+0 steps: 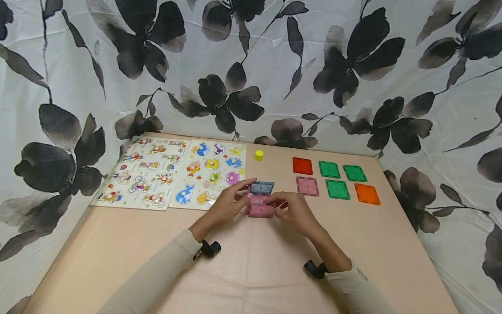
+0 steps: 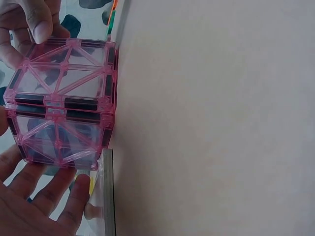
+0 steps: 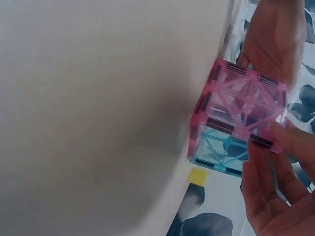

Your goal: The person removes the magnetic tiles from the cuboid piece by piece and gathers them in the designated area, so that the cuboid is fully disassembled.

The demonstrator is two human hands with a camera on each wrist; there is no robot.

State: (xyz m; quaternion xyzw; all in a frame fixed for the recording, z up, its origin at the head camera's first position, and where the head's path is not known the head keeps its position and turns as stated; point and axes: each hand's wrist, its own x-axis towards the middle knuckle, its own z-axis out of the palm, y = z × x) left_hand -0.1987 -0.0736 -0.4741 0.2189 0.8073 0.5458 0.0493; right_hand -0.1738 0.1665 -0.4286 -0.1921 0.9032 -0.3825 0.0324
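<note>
Both hands hold a small structure of see-through magnetic tiles above the middle of the table. A blue tile [image 1: 262,188] forms its far part, and pink tiles [image 1: 260,212] its near part. My left hand [image 1: 224,204] grips the left side, index finger reaching to the blue tile and thumb at the pink ones. On the right side, my right hand [image 1: 295,210] pinches a pink tile [image 3: 246,101] between thumb and fingers. The left wrist view shows two pink tile faces [image 2: 61,78] meeting at an angle along an edge. Part of the far side is hidden behind the hands.
Two sticker sheets [image 1: 178,174] lie on the left of the table [image 1: 243,261]. A yellow cylinder [image 1: 259,155] stands behind the structure. To the right are flat tiles: a red one [image 1: 302,166], a pink one, an orange one [image 1: 367,194] and several green ones [image 1: 338,189]. Floral cloth [image 1: 270,87] hangs behind.
</note>
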